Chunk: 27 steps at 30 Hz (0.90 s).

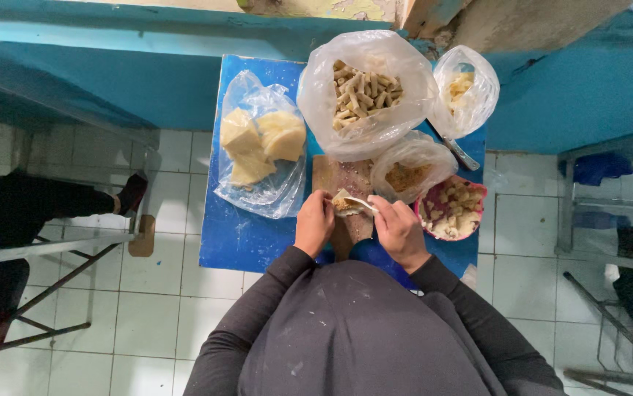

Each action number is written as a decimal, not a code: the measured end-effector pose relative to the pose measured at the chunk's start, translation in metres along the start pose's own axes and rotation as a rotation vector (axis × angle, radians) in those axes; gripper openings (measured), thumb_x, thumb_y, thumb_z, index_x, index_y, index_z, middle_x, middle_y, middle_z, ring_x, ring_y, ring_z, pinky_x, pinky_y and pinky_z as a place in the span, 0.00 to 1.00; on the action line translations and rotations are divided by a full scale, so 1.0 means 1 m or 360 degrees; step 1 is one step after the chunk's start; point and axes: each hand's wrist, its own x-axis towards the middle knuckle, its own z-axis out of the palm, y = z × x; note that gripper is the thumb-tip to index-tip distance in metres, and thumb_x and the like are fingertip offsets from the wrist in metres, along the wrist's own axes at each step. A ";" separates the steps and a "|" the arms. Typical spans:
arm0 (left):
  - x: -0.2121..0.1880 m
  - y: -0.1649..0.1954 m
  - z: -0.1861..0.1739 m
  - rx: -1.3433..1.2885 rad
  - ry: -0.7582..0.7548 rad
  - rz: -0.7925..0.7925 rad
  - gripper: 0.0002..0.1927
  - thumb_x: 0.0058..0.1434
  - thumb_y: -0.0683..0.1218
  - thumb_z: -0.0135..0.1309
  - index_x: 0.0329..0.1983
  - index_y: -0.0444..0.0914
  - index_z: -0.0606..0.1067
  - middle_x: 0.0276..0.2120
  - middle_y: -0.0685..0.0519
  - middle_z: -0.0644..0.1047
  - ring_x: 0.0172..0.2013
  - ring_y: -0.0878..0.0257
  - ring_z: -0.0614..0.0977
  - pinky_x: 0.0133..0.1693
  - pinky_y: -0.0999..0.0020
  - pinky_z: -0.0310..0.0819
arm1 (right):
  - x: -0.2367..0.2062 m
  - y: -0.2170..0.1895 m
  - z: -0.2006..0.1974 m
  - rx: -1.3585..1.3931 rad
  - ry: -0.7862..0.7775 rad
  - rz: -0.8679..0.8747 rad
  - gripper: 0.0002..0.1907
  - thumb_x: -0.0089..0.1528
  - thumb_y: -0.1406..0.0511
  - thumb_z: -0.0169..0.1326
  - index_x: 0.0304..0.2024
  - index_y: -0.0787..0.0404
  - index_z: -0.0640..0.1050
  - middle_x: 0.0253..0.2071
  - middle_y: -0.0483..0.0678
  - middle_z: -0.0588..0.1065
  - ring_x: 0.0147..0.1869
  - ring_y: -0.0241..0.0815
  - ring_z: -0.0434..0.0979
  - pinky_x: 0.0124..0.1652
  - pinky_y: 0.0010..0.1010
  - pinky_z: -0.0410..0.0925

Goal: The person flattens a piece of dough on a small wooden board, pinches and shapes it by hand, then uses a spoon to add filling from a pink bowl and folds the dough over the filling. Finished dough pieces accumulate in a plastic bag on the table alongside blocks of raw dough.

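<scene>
My left hand (314, 223) holds a small pale dough wrapper (344, 203) with filling over a wooden cutting board (342, 178). My right hand (399, 229) grips a white spoon (360, 203) whose tip rests on the wrapper's filling. Both hands meet above the board on a small blue table (243, 235). A clear bag of brownish filling (410, 173) lies just beyond my right hand.
A big clear bag of rolled pieces (364, 94), a smaller bag (465, 89), a bag of pale yellow sheets (261, 143) and a pink bowl of chunks (452, 208) crowd the table. Metal chair frames stand left (52, 246) and right (610, 220). A person's dark leg (52, 202) is at left.
</scene>
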 end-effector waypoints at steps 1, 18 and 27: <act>-0.001 0.000 0.000 -0.0008 -0.0005 -0.0007 0.06 0.64 0.40 0.52 0.43 0.35 0.73 0.35 0.42 0.78 0.38 0.45 0.81 0.40 0.53 0.74 | -0.001 0.003 0.001 0.0155 0.0026 0.0141 0.19 0.61 0.72 0.58 0.55 0.59 0.78 0.34 0.52 0.74 0.35 0.50 0.77 0.37 0.39 0.70; -0.002 -0.002 0.009 -0.0134 -0.0161 0.0141 0.08 0.63 0.39 0.55 0.45 0.36 0.74 0.37 0.43 0.78 0.38 0.47 0.82 0.40 0.57 0.76 | 0.000 0.058 -0.036 -0.0767 0.0076 0.0650 0.20 0.67 0.67 0.58 0.63 0.55 0.77 0.41 0.54 0.78 0.48 0.58 0.74 0.52 0.51 0.65; -0.001 -0.005 0.015 -0.0228 0.0026 -0.0078 0.08 0.65 0.40 0.54 0.47 0.35 0.74 0.37 0.42 0.79 0.37 0.49 0.83 0.40 0.58 0.77 | -0.003 0.024 0.001 -0.0332 -0.0023 0.0207 0.21 0.61 0.70 0.53 0.55 0.48 0.80 0.57 0.47 0.71 0.58 0.54 0.64 0.58 0.44 0.62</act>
